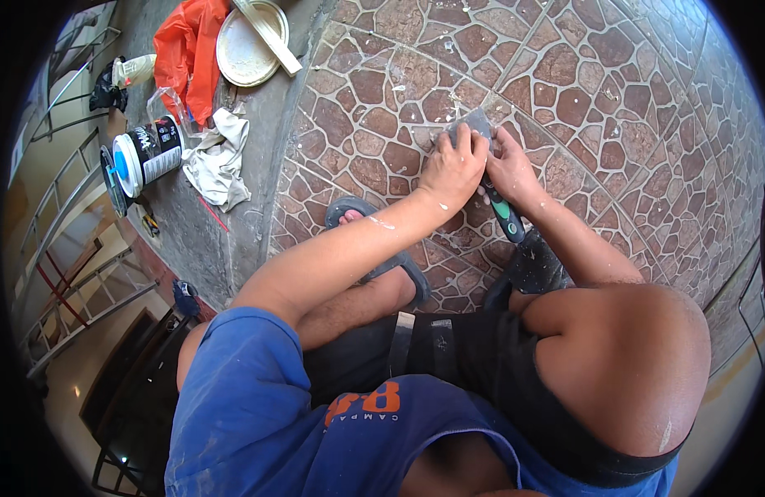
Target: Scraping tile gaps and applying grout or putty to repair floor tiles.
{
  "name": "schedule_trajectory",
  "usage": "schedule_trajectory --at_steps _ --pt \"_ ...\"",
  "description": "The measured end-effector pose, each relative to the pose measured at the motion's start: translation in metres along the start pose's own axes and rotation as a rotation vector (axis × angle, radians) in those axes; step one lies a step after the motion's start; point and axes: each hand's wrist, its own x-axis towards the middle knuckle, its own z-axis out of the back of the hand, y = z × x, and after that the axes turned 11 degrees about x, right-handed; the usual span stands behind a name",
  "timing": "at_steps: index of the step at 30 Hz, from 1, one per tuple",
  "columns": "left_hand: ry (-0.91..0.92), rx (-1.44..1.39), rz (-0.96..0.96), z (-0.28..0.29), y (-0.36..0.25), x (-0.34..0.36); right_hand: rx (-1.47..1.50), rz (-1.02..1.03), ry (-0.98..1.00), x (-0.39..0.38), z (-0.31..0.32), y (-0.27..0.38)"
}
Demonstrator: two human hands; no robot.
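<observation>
A scraper with a grey metal blade (479, 121) and a black and green handle (505, 217) is held low over the stone-patterned floor, its handle angled back toward me. My right hand (513, 168) is closed around the scraper near where the handle meets the blade. My left hand (455, 170) is closed too, its bent fingers on the blade from the left. The palm side of the left hand is hidden, as is part of the scraper between the two hands. White specks mark both forearms, and pale crumbs lie on the floor around the blade.
On the grey concrete at left lie an overturned black and white paint bucket (154, 156), a crumpled white cloth (220, 161) and an orange-red plastic bag (188, 58). A pale strip (271, 37) rests across a round lid (240, 51). My sandaled foot (349, 217) is left of the hands.
</observation>
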Motion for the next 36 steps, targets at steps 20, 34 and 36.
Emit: schedule_trajectory --at_steps 20,34,36 --pt "-0.027 -0.036 0.032 -0.001 0.014 0.008 -0.113 -0.023 0.055 0.007 0.001 0.034" --pt "-0.038 -0.242 0.091 0.077 -0.061 0.006 -0.524 -0.317 0.266 -0.060 0.077 0.133" --pt "0.012 -0.169 0.198 0.073 -0.060 -0.010 -0.638 -0.377 0.421 -0.039 0.058 0.126"
